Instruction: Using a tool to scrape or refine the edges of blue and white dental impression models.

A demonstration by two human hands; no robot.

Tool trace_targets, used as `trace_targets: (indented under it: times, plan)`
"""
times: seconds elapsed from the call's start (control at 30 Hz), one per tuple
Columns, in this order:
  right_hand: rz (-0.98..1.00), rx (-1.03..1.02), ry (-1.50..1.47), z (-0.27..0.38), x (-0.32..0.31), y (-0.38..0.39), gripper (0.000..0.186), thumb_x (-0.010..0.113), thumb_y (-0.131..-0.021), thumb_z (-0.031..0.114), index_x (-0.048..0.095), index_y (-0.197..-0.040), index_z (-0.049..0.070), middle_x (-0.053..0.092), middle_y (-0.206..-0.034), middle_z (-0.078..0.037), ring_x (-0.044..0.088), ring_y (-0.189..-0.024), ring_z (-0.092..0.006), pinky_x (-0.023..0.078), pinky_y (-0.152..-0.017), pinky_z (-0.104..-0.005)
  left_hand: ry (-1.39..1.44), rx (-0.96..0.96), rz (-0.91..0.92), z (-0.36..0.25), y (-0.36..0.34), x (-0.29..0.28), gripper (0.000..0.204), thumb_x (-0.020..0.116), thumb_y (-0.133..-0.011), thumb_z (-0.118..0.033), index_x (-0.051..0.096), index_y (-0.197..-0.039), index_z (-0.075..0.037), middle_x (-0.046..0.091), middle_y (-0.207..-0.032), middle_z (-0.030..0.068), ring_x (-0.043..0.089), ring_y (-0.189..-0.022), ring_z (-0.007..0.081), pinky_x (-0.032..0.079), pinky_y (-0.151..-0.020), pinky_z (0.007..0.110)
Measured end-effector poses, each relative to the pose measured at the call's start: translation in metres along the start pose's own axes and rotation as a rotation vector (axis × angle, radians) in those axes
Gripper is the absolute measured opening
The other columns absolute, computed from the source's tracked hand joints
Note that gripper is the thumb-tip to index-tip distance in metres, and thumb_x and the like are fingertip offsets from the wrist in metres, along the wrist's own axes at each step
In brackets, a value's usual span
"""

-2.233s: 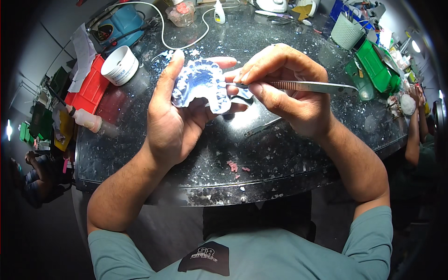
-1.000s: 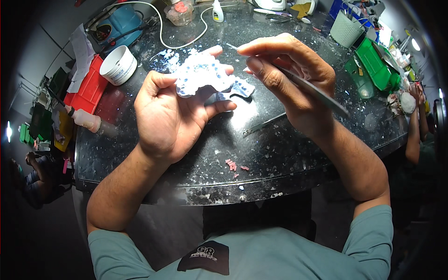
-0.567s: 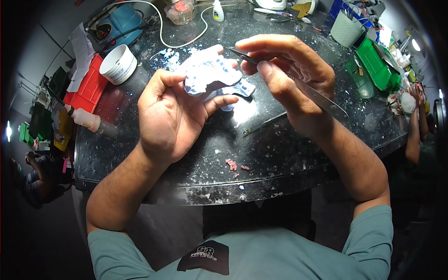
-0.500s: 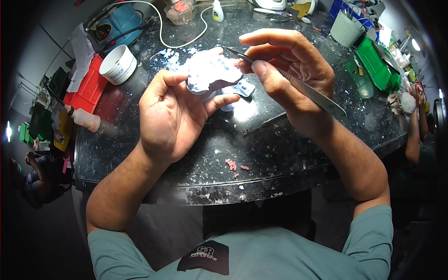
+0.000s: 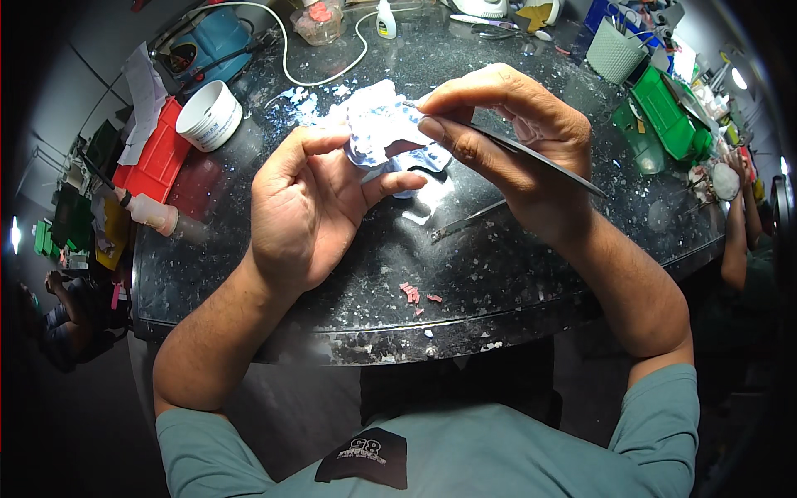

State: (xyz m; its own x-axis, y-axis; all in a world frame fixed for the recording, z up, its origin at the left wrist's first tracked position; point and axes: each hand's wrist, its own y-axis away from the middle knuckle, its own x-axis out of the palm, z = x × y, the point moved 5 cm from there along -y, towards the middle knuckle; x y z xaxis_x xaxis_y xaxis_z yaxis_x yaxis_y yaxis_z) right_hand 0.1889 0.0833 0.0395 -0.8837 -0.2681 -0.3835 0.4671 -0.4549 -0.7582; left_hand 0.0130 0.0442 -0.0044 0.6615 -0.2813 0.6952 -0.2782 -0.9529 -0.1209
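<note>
From where I stand, the left hand (image 5: 303, 203) is turned palm up, holding a horseshoe-shaped dental cast in white and pale blue (image 5: 374, 124) under a bright glare. The thumb presses against the cast's left edge, while the other fingers pass behind and below it; one fingertip pokes out under the lower right. So the cast sits out at the ends of the fingers, beyond the palm, raised above the glossy black worktable (image 5: 357, 307).

The right hand (image 5: 427, 114) pinches a pair of slim steel tweezers (image 5: 540, 156) between thumb and forefinger, near the tip, with the shank slanting back across the hand. That tip points at the cast's upper right side; whether it touches, I cannot tell.

Just beyond the cast's lower right, a second blue-and-white piece (image 5: 438, 158) shows, partly hidden. A thin metal tool (image 5: 469, 222) lies on the table near the right wrist. Closer to the table's front edge are small pink chips (image 5: 409, 292), and a white round tub (image 5: 209, 116) stands off to the left.
</note>
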Motion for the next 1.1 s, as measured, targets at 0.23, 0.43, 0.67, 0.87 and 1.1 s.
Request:
trace_targets:
  times: [0.23,0.43,0.67,0.87,1.1]
  plan:
    - [-0.067,0.023,0.015,-0.0061,0.0027,-0.0006,0.02,0.077,-0.083,0.002,0.074,-0.102,0.004,0.073,-0.097,-0.008,0.069,-0.094,-0.0151,0.055,-0.084,-0.0283,-0.018,0.005,-0.022,0.0001,0.0,0.0004,0.051,0.036,-0.099,-0.026,0.048,-0.136,0.006,0.061,-0.13,0.0192,0.058,-0.121,0.0321,0.048,-0.101,0.052]
    - [-0.105,-0.024,-0.022,-0.0056,0.0034,-0.0007,0.021,0.075,-0.083,0.0,0.074,-0.104,0.003,0.073,-0.099,-0.01,0.07,-0.094,-0.0174,0.055,-0.085,-0.0294,-0.006,-0.041,0.038,0.0015,0.0023,0.0009,0.052,0.034,-0.1,-0.029,0.048,-0.135,0.007,0.063,-0.128,0.0209,0.062,-0.115,0.0333,0.048,-0.101,0.051]
    - [-0.107,0.054,-0.109,-0.0057,0.0021,-0.0006,0.019,0.074,-0.083,0.0,0.073,-0.102,0.002,0.072,-0.099,-0.009,0.07,-0.096,-0.0161,0.054,-0.088,-0.0297,-0.054,-0.053,-0.047,-0.0017,0.0015,-0.0005,0.063,0.03,-0.104,-0.049,0.056,-0.131,0.001,0.069,-0.108,0.0159,0.066,-0.098,0.0256,0.052,-0.086,0.043]
    - [0.002,-0.031,-0.148,0.001,0.0038,0.0012,0.023,0.065,-0.087,-0.009,0.067,-0.109,-0.002,0.066,-0.111,-0.013,0.066,-0.11,-0.0219,0.052,-0.101,-0.0383,-0.066,-0.073,-0.028,-0.0005,0.0006,-0.0056,0.069,0.031,-0.102,-0.061,0.063,-0.12,-0.002,0.069,-0.099,0.012,0.065,-0.089,0.021,0.051,-0.075,0.038]
    - [-0.023,0.015,-0.166,0.0002,0.0046,0.0007,0.024,0.065,-0.089,-0.007,0.062,-0.112,-0.003,0.065,-0.11,-0.013,0.069,-0.108,-0.0247,0.056,-0.097,-0.039,-0.145,-0.009,-0.172,0.0,-0.0003,-0.0056,0.057,0.03,-0.106,-0.047,0.054,-0.132,-0.002,0.067,-0.117,0.0151,0.066,-0.1,0.0252,0.054,-0.078,0.04]
